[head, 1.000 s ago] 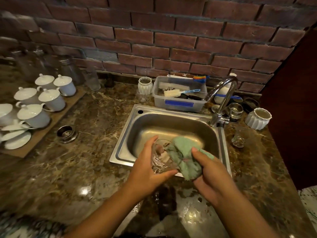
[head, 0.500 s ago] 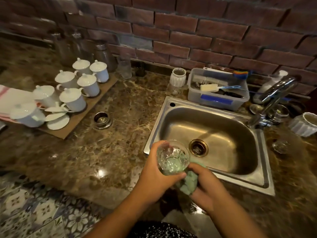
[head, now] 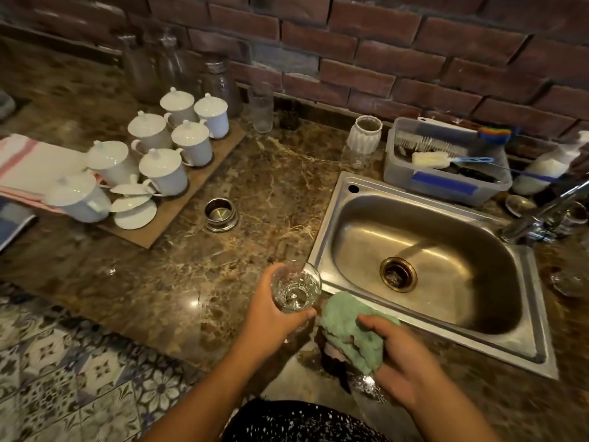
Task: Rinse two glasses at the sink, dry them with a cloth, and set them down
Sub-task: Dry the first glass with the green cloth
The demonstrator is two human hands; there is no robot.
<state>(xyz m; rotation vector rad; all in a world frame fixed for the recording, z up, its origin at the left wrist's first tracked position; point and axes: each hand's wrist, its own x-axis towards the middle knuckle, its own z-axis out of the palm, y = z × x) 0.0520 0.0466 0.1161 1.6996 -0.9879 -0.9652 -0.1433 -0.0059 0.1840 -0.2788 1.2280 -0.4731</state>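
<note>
Cloth parted from glass; set-down judged next

Countertop [head: 197,275]: brown marble, filling the middle of the frame. Open room is seen on it left of the sink.

Sink [head: 328,218]: steel basin at centre right, tap not seen running.

Left hand [head: 271,317]: lower centre, fingers and thumb curled round the glass, which is held clear of the surface.

Right hand [head: 408,365]: lower right, fingers closed on the bunched cloth over the near sink rim.

Cloth [head: 347,330]: green, just beside the glass. One second ago it was stuffed into the tilted glass; half a second ago it was pressed against the glass's underside. Now no clear contact is seen.

Glass [head: 296,291]: mouth up, over the counter at the sink's near left corner, shifted left off the basin.

Reading: wiping of this glass is judged finished, and a set-down on the counter is expected.

Second glass [head: 569,282]: a blurred glass shape is noted at the right edge; whether it has been rinsed or dried cannot be told.
</note>
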